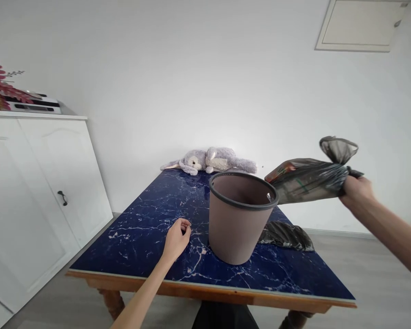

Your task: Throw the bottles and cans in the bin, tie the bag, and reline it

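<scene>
My right hand grips the knotted neck of a filled, dark see-through garbage bag, raised to the right of the bin. The bag lies nearly sideways in the air, its far end close to the bin's right rim. A brown-grey trash bin with a dark rim stands upright on the table; its bottom inside is hidden. My left hand rests by the blue tabletop left of the bin, apart from it, fingers curled together with nothing visible in them. Behind the bin's right side lies a dark crumpled plastic bag.
The blue marble-patterned table has a wooden edge. A grey plush rabbit lies at its far end against the wall. To the left stands a white cabinet bearing a device and a pink plant.
</scene>
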Available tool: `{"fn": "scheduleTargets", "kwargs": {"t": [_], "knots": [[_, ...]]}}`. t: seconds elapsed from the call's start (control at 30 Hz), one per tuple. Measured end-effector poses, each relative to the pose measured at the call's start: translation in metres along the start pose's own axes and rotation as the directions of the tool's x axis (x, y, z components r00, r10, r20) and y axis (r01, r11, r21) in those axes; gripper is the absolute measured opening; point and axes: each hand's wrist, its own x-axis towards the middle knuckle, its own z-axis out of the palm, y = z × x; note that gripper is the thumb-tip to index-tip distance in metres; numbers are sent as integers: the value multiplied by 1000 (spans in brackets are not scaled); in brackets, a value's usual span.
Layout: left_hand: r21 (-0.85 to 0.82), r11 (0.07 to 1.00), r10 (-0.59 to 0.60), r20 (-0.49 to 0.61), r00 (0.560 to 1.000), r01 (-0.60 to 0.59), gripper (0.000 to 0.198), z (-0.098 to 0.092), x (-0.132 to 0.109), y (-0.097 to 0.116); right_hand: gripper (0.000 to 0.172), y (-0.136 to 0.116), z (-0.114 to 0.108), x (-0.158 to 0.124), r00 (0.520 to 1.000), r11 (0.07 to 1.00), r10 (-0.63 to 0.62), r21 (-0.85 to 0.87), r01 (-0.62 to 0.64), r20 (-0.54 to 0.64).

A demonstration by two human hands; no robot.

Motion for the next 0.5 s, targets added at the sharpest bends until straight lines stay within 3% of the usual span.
{"fn": "scheduleTargets", "kwargs": {"t": [0.27,0.37,0.5], "knots": [[47,999,12,46,999,-14,17,-4,-1,7,13,95,18,-32,975,970,223,-103,-222,4],[52,999,8,54,999,-11,18,-5,0,12,29,116,23,-39,961,951,272,-165,-261,51],[50,999,-6,57,998,3,17,-6,-1,15,34,130,26,-48,949,935,279,-264,-235,145]]}}
